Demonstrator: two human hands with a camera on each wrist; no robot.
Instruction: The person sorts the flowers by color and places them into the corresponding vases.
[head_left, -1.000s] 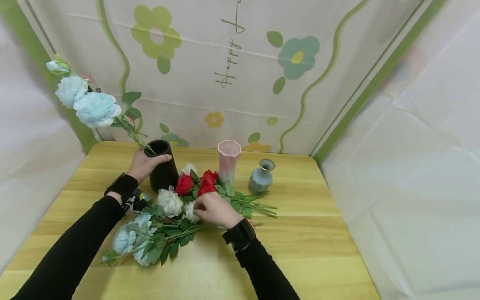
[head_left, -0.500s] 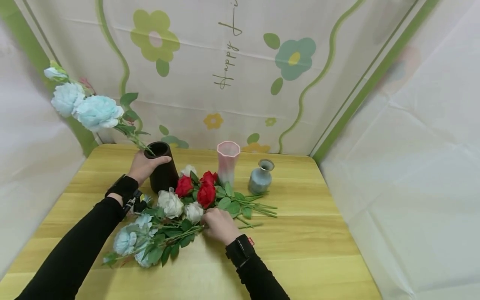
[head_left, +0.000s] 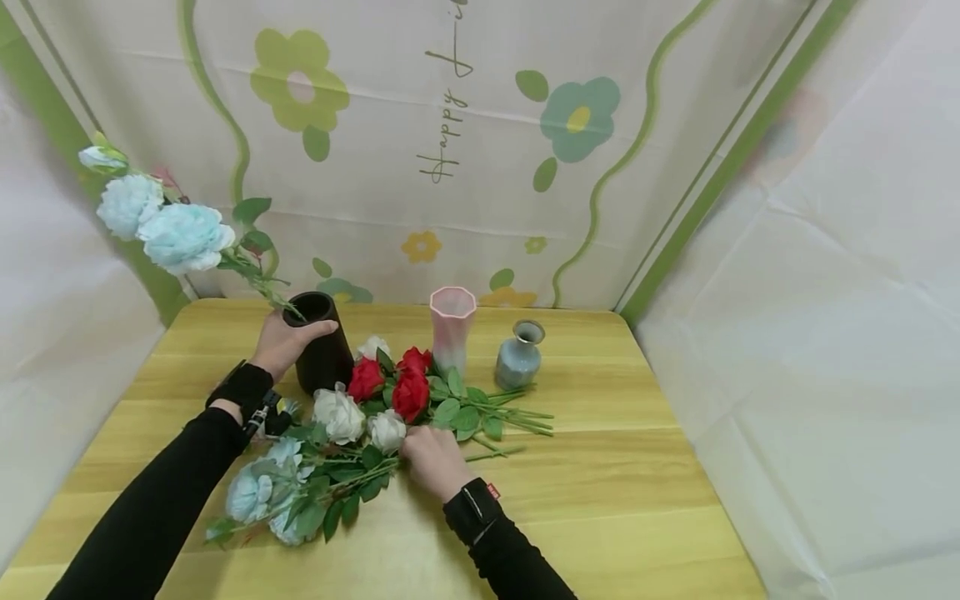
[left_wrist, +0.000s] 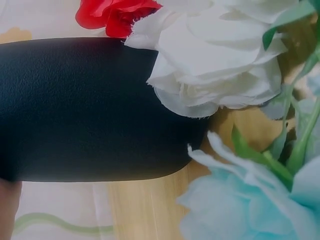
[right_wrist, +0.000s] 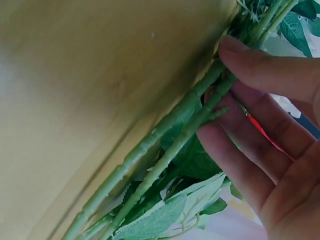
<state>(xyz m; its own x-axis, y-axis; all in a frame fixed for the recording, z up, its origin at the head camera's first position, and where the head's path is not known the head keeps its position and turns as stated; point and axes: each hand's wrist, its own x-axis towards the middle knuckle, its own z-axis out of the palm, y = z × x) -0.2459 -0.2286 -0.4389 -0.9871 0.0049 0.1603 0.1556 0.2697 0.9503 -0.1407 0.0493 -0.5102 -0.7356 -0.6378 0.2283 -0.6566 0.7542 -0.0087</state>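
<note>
My left hand (head_left: pixel 281 343) grips the black vase (head_left: pixel 324 358) near its rim, thumb over the front. One spray of pale blue artificial flowers (head_left: pixel 186 237) stands in it, leaning left. My right hand (head_left: pixel 435 460) is low at the flowers on the table. In the right wrist view, its thumb and fingers pinch green flower stems (right_wrist: pixel 175 145); I cannot tell which blooms they belong to. White roses (head_left: pixel 339 415) and red roses (head_left: pixel 411 393) lie between the hands, with more pale blue flowers (head_left: pixel 249 493) at the front left. In the left wrist view, a white rose (left_wrist: pixel 220 60) overlaps the vase.
A pink-and-white vase (head_left: pixel 452 333) stands behind the red roses. To its right is a small grey-blue vase (head_left: pixel 519 357), with rose stems (head_left: pixel 517 414) lying in front. A printed cloth (head_left: pixel 420 92) hangs behind the wooden table (head_left: pixel 622 492).
My right hand has come down from above the white rose to the stems just right of it. The left hand stays on the black vase. The head view has shifted slightly.
</note>
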